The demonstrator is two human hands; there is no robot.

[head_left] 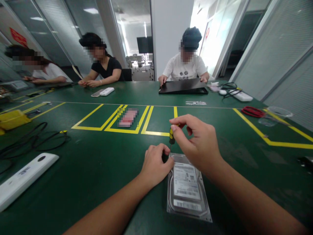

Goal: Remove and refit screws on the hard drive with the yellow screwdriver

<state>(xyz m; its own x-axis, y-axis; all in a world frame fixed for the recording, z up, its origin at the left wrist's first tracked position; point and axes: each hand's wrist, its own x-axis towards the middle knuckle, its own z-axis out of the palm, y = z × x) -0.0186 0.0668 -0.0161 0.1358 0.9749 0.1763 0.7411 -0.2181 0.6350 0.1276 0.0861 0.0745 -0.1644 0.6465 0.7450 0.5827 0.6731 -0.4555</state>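
A silver hard drive (187,182) with a white printed label lies flat on the green table in front of me. My right hand (199,137) pinches the handle of a small yellow-and-black screwdriver (171,138) from above. It stands nearly upright, its thin shaft pointing down at the drive's far left corner; the tip is too small to make out. At that same corner my left hand (156,163) is closed, thumb on the drive's edge and index finger beside the shaft. Its other fingers are partly hidden.
A white power strip (26,179) and black cables (36,140) lie at left, near a yellow tray (14,120). Yellow tape outlines mark the table; a pink phone-like object (128,118) sits inside one. A red cable coil (253,111) lies right. Several people sit across; one handles a black panel (183,86).
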